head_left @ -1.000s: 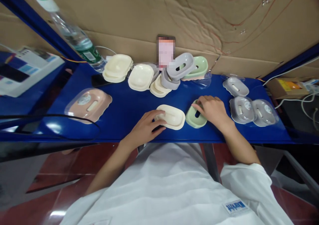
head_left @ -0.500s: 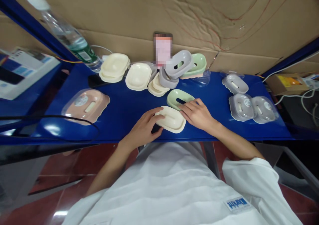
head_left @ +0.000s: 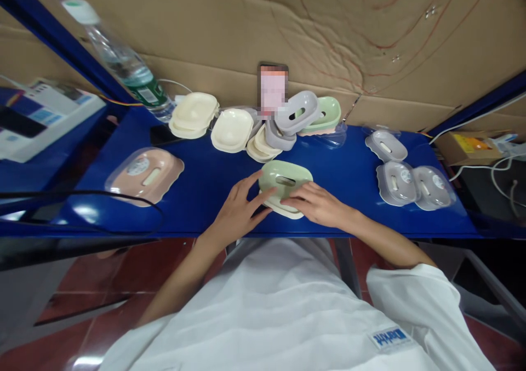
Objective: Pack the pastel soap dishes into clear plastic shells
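A pale green slotted soap-dish insert (head_left: 285, 175) sits on top of a cream soap-dish base (head_left: 287, 210) near the front edge of the blue shelf (head_left: 205, 179). My left hand (head_left: 239, 211) grips the left end of the pair, thumb up against the green part. My right hand (head_left: 316, 204) lies over the right front side, fingers pressed on the green insert and cream base. Both hands touch the stacked dish.
A pile of cream, grey and green dish parts (head_left: 263, 121) stands at the back by a phone (head_left: 273, 86). A packaged pink dish (head_left: 144, 173) lies left, three packaged grey dishes (head_left: 405, 165) right. A water bottle (head_left: 123, 61) leans at back left.
My right hand carried the green insert from the right of the cream base, round behind it, and set it on top. My left hand stayed on the cream base.
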A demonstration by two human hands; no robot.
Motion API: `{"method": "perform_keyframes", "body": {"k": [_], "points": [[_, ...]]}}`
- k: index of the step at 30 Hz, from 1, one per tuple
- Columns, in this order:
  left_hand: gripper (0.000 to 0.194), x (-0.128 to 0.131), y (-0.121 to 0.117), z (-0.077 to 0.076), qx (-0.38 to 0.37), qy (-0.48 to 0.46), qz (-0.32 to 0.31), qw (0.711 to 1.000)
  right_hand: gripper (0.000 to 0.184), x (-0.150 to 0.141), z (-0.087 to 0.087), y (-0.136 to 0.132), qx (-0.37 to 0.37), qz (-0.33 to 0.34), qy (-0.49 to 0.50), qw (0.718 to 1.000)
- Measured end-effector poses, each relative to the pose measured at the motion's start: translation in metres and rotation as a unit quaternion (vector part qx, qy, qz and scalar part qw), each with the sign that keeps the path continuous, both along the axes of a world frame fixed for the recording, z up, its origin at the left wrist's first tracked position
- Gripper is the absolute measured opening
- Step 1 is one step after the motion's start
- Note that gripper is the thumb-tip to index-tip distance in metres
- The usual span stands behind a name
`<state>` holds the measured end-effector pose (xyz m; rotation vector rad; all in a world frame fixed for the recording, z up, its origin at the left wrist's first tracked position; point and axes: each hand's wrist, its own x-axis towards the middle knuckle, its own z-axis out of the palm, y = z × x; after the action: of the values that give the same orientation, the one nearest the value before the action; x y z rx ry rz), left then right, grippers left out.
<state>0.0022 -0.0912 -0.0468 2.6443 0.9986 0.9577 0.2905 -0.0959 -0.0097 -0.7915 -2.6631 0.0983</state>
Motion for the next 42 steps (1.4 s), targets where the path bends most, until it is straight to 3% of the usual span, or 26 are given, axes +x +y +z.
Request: {"method": "perform_keyframes", "body": {"k": [7,11,15,19,27,32,42], "points": [[0.034,0.0,0.0,0.001,0.002,0.049,0.015,0.999,0.048,-0.003,0.002,0.001,0.054,-0.054,-0.05,0.996],[0.036,0.0,0.001,0.001,-0.018,0.052,0.008,0.998,0.043,-0.001,0.003,0.0,0.067,-0.025,-0.067,0.995],[0.038,0.0,0.001,0.001,-0.024,0.059,0.0,0.998,0.056,-0.001,0.008,-0.006,0.069,-0.002,-0.105,0.992],[0.041,0.001,0.001,0.002,-0.042,0.063,-0.001,0.997,0.067,-0.006,0.007,-0.014,0.044,0.003,-0.126,0.991],[0.039,0.0,0.003,-0.001,-0.028,0.064,-0.006,0.998,0.045,-0.003,-0.007,-0.003,-0.023,-0.055,-0.058,0.997],[0.041,0.0,0.003,-0.001,-0.024,0.074,0.012,0.997,0.05,0.004,-0.007,0.0,-0.065,-0.109,-0.049,0.991],[0.045,0.0,0.005,-0.005,-0.047,0.081,0.016,0.996,0.048,0.006,-0.001,0.001,-0.102,-0.118,-0.076,0.985]]}}
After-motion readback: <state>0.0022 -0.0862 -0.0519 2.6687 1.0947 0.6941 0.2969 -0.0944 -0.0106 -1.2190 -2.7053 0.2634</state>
